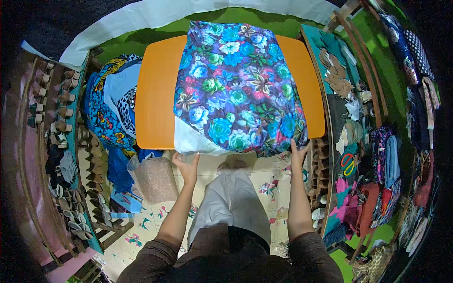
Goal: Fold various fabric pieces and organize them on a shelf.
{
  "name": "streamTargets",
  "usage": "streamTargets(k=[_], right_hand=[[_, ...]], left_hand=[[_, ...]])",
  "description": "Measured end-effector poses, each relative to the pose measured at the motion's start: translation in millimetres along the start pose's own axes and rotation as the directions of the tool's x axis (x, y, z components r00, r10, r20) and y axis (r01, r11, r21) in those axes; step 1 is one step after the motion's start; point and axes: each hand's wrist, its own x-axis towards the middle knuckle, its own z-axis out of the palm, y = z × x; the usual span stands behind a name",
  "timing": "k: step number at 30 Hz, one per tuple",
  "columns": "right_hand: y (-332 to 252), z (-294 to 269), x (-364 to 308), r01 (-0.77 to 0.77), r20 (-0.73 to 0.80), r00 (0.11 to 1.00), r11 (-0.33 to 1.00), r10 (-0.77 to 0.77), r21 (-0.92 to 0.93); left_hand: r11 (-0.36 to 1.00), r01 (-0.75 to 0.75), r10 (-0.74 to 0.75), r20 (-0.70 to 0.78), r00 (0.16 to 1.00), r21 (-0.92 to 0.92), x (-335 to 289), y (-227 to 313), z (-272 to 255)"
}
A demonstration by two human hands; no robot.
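A floral cloth [236, 85] in blue, purple, teal and pink lies spread over an orange table [155, 94]. Its near left corner shows a pale white underside [193, 137]. At that corner is my left hand [187, 166], thumb and fingers apart, tips at the cloth's near edge. My right hand [299, 158] reaches the near right corner, its thumb against the cloth and its fingers spread apart. Whether any fingers pass beneath the edge is hidden.
Racks of shoe heels [66, 99] stand at the left, beside a bundle of patterned fabric [106, 104]. On the right bench [325, 188] lie scraps and yellow-green scissors [348, 164]. A brownish sack [158, 179] and fabric scraps [269, 187] are on the tiled floor.
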Motion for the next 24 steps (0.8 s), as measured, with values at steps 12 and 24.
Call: streamTargets(k=[12,24], right_hand=[[25,14,-26,-0.322,0.609,0.749,0.947,0.261,-0.010],[70,15,-69,-0.145,0.711,0.694,0.989,0.114,-0.018]], left_hand=[[0.939,0.310,-0.334,0.614,0.716,0.149,7,-37,-14],[0.878,0.438,-0.472,0.501,0.726,0.193,-75,-77,-12]])
